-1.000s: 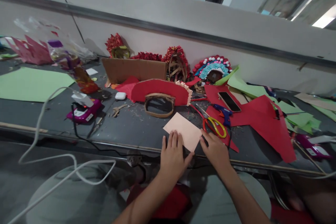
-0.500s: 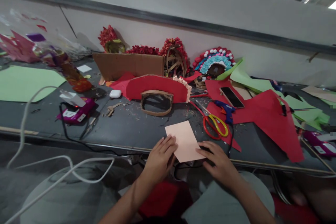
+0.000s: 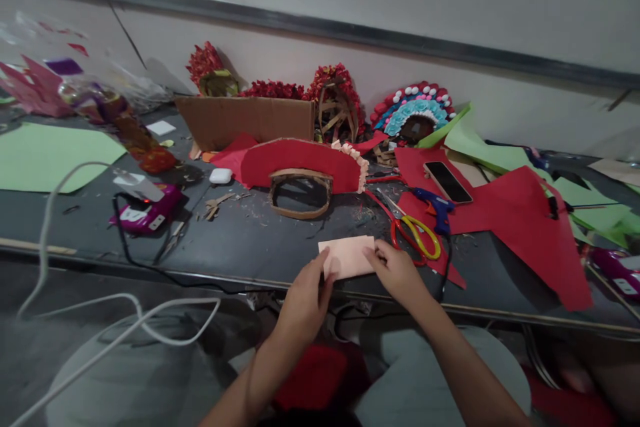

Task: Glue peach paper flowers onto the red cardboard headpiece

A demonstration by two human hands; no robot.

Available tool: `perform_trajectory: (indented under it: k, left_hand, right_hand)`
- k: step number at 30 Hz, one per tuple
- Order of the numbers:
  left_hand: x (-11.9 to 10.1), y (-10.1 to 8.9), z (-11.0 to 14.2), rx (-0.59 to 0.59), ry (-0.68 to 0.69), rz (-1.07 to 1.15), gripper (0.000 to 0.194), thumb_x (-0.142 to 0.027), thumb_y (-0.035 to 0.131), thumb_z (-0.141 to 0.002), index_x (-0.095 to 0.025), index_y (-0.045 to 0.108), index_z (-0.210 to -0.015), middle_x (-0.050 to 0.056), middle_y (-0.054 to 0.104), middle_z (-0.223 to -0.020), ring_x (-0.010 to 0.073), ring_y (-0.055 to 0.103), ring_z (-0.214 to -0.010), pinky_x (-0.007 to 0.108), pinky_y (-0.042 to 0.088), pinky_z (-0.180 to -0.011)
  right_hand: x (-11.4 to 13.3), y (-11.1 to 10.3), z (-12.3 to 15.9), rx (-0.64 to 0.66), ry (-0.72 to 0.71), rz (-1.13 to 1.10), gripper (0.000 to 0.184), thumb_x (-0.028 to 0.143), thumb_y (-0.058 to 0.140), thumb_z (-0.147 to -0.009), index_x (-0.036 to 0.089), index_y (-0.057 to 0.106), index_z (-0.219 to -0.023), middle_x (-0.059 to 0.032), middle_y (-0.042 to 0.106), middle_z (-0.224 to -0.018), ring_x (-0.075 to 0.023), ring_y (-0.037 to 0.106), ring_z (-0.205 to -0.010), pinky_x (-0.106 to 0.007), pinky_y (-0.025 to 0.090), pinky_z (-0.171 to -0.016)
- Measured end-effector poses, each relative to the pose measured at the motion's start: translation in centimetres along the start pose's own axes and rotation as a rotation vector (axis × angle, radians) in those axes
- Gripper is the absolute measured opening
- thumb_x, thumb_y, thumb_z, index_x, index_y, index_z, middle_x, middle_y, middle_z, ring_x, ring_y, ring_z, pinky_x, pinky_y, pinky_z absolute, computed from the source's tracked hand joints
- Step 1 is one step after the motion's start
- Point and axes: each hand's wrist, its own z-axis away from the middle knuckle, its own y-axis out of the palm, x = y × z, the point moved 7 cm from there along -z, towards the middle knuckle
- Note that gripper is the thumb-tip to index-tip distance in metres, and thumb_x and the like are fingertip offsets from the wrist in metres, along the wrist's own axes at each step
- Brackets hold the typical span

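Grey and littered with scraps (image 3: 216,205), the bench (image 3: 240,237) ran along a pale wall (image 3: 260,53). We had the pale pink paper (image 3: 350,260) at its near edge, closer to us than the red card (image 3: 295,157) and left of the scissors (image 3: 399,214). Our left hand (image 3: 303,300) had its fingers closed on the paper's left end; our right hand (image 3: 400,277) pinched the upper right corner, its other fingers curled and partly hidden. We took the sheet to be doubled over, since two edges seemed to show along the top. We judged it very light, fairly stiff for paper, dry rather than slippery, and apt to crease under a hard pinch. Its ends and corners looked the best places to take hold, with gentle pressure, because holding only the middle could have let the layers slip or the face buckle.
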Motion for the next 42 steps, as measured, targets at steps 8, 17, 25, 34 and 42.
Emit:
perform_trajectory:
  k: [8,17,25,34,42]
  left_hand:
    - [-1.2,-0.5,0.0,-0.063,0.134,-0.345,0.028,-0.022,0.046,-0.087,-0.02,0.059,-0.112,0.009,0.061,-0.095,0.0236,0.052,-0.087,0.043,0.042,-0.083]
    - [-1.0,-0.4,0.0,-0.023,0.096,-0.36,0.03,-0.026,0.043,-0.089,-0.02,0.062,-0.111,0.009,0.06,-0.097,0.0235,0.05,-0.086,0.04,0.038,-0.082]
    - [-1.1,-0.5,-0.5,0.005,0.065,-0.35,0.031,-0.026,0.042,-0.089,-0.02,0.062,-0.112,0.009,0.06,-0.097,0.0236,0.05,-0.087,0.039,0.038,-0.08]
    - [-1.5,-0.6,-0.9,0.076,0.014,-0.366,0.03,-0.026,0.041,-0.088,-0.022,0.062,-0.109,0.009,0.061,-0.097,0.0243,0.053,-0.089,0.042,0.041,-0.079]
    - [-1.3,-0.3,-3.7,0.349,0.215,-0.195,0.021,-0.019,0.046,-0.087,-0.016,0.064,-0.098,0.008,0.059,-0.122,0.0221,0.047,-0.121,0.037,0.039,-0.1]
  right_hand:
    - [0.5,0.6,-1.5,0.074,0.101,0.184,0.025,0.035,0.046,-0.082,0.019,0.049,-0.063,0.0032,0.045,-0.049,-0.0101,0.038,-0.047,-0.023,0.017,-0.048]
    - [0.5,0.7,-1.6,0.105,0.15,0.278,0.023,0.035,0.045,-0.082,0.019,0.053,-0.068,0.0023,0.048,-0.052,-0.0107,0.037,-0.049,-0.024,0.016,-0.049]
    - [0.4,0.7,-1.7,0.109,0.151,0.298,0.025,0.038,0.044,-0.083,0.019,0.055,-0.069,0.0021,0.05,-0.053,-0.0107,0.04,-0.049,-0.024,0.017,-0.049]
    - [0.4,0.9,-1.8,0.122,0.158,0.325,0.025,0.038,0.044,-0.084,0.019,0.057,-0.072,0.0006,0.052,-0.054,-0.0119,0.043,-0.051,-0.024,0.016,-0.049]
    - [0.3,0.8,-1.6,0.101,0.159,0.307,0.023,0.037,0.045,-0.084,0.019,0.059,-0.082,0.0001,0.054,-0.055,-0.014,0.049,-0.052,-0.024,0.019,-0.049]
